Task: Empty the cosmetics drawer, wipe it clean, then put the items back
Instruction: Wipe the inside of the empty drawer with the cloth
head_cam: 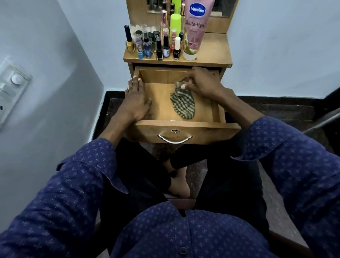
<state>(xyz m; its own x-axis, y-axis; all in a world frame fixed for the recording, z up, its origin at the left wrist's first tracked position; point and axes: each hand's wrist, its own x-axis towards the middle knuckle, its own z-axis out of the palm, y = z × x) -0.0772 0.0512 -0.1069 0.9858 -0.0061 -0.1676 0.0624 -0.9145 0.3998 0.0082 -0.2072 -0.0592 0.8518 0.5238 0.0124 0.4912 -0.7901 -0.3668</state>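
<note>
Single view only, no second camera to share anything with. Head-worn wide-angle, looking forward and steeply down from a seated person. Own torso and both sleeves fill the bottom half, very near the lens. Open drawer [186,127] sits mid-frame at arm's reach, seen from above and from its front edge, handle nearest the camera. Dressing table top [214,53] lies beyond it, farther off, bottles along its left and centre. Mirror [223,5] cut off by the top edge. Wall with switch panel [9,93] bends along the left edge, fisheye distortion strong toward the corners.
</note>
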